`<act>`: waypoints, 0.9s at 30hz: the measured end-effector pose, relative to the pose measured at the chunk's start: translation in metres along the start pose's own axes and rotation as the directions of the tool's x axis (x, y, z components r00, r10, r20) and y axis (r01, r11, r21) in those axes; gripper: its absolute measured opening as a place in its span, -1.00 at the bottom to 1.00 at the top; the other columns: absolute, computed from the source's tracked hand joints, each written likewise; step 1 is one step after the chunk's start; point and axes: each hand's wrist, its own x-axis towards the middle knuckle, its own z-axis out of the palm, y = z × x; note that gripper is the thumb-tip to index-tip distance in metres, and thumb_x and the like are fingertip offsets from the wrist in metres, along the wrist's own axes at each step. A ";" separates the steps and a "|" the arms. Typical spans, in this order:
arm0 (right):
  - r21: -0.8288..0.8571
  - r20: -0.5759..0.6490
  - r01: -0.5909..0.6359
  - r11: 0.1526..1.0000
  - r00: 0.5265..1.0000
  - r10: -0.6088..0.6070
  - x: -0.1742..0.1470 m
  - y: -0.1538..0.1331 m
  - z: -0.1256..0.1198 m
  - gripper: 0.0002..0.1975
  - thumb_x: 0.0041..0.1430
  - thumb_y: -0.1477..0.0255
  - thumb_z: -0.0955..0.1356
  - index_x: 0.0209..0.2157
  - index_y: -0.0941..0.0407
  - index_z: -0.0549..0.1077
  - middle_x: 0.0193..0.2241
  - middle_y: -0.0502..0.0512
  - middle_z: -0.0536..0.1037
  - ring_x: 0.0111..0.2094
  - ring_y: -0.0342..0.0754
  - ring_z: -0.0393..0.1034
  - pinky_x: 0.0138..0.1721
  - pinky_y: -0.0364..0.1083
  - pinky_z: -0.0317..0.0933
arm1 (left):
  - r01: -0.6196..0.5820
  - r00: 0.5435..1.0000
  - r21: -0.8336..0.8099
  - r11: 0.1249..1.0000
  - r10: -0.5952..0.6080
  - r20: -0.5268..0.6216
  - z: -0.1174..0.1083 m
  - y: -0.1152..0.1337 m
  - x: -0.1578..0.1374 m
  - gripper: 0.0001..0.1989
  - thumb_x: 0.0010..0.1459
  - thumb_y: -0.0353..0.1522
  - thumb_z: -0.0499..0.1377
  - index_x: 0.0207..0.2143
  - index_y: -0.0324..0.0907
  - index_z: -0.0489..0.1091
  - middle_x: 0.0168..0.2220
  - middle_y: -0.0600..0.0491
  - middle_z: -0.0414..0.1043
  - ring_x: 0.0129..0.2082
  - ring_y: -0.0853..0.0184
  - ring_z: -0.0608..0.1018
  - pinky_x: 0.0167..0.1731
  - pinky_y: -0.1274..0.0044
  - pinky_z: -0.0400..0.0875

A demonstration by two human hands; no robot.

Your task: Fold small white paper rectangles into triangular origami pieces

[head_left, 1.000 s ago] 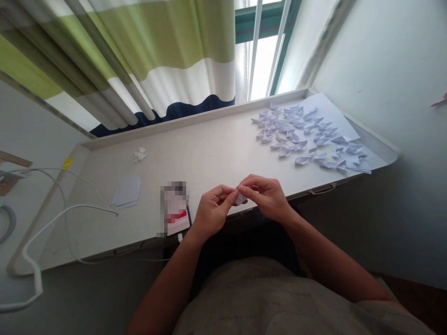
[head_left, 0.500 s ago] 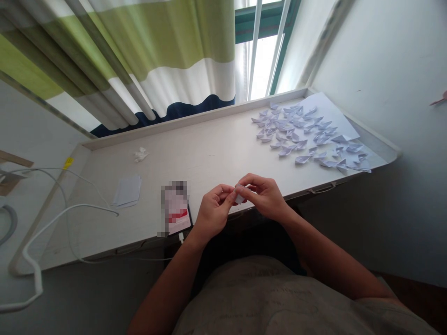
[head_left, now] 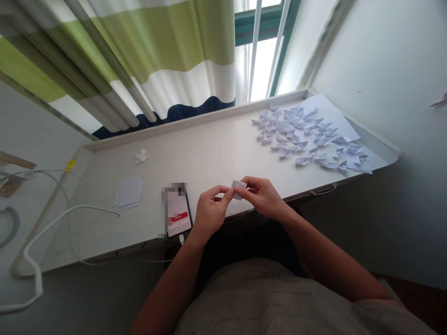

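A small folded piece of white paper (head_left: 239, 190) is held between my two hands, just above the desk's front edge. My left hand (head_left: 213, 209) pinches its left side between thumb and fingers. On the right side, my right hand (head_left: 262, 197) grips it with the thumb lying across its face. Several small folded paper boats (head_left: 292, 124) lie in a cluster at the right end of the white desk (head_left: 206, 153). Beside my left wrist rests a phone (head_left: 179, 211) with a lit, partly blurred screen.
A stack of white paper slips (head_left: 127, 192) lies left of the phone, with a crumpled tissue (head_left: 141, 156) behind it. White cables (head_left: 66, 211) cross the desk's left end. Larger paper sheets (head_left: 331, 116) lie under the boats. A striped curtain (head_left: 167, 46) hangs behind.
The folded paper has turned, so a flat squarish face now shows between my hands. My left fingers have shifted slightly left, farther from my right hand.
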 end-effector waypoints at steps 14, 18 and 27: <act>-0.335 -0.084 0.257 0.906 0.950 -0.300 0.003 -0.003 -0.001 -0.65 0.39 0.22 0.47 -0.46 0.09 0.51 -0.47 0.00 0.56 -0.43 -0.09 0.41 -0.32 -0.07 0.29 | -0.021 1.000 -0.091 0.996 0.021 0.009 -0.003 0.001 -0.001 -0.75 0.23 -0.20 0.39 -0.14 -0.16 0.67 -0.58 0.15 0.47 -0.54 0.38 0.50 -0.46 0.54 0.33; -0.314 -0.057 0.265 0.912 0.953 -0.296 0.005 0.000 0.000 -0.68 0.39 0.18 0.49 -0.41 0.06 0.59 -0.45 0.02 0.59 -0.40 -0.05 0.46 -0.31 -0.04 0.34 | -0.015 1.000 -0.219 0.976 0.019 0.018 -0.001 0.002 0.000 -0.71 0.26 -0.15 0.39 -0.14 -0.18 0.67 -0.42 0.03 0.65 -0.49 0.35 0.57 -0.45 0.52 0.41; -0.552 0.006 0.556 0.622 0.748 -0.663 0.000 0.013 -0.004 -0.89 0.40 0.39 0.50 -0.13 -0.11 0.73 -0.29 0.09 0.56 -0.18 0.06 0.41 -0.08 0.08 0.39 | 0.043 0.996 -0.371 0.928 -0.068 -0.055 -0.002 0.000 0.007 -0.71 0.08 -0.16 0.52 -0.29 -0.18 0.66 -0.31 0.01 0.70 -0.37 0.34 0.63 -0.28 0.48 0.57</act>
